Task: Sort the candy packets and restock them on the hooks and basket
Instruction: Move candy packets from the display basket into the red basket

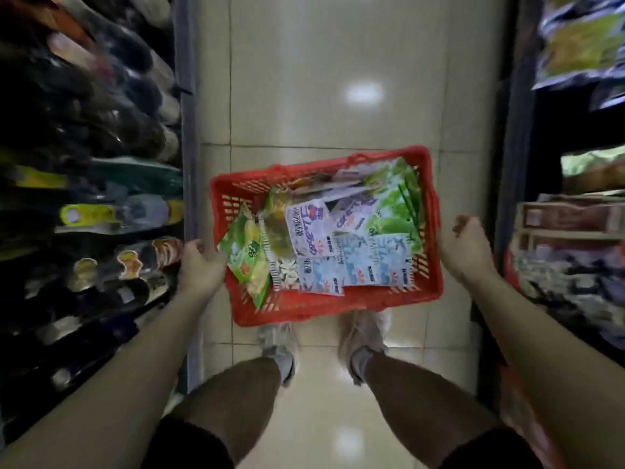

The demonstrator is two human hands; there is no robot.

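Two bare forearms reached away from the camera over bare knees and pale shoes [365, 333], one down each side of a red basket [324, 313] that sat above the feet in a narrow aisle. At the basket's left rim the left hand [199, 265] had its fingers curled round the edge and gripped it. Just beside the right rim the right hand [468, 247] was balled up, but I could not tell whether it held the plastic or only hung next to it.

Between the two hands, loose in the basket, lay the candy packets [341, 238], mixed and unsorted. A green packet [245, 262] leaned over the left wall, nearly touching the left hand.

By my judgement the step was bringing the load to its display. Doing it well meant a firm hold on both rims and a level basket, since the leaning packet seemed likely to slide out. Stocked shelves [101, 198] stood close on the left, with more goods on the right, so the basket wanted a straight path over the tiled floor [304, 96]
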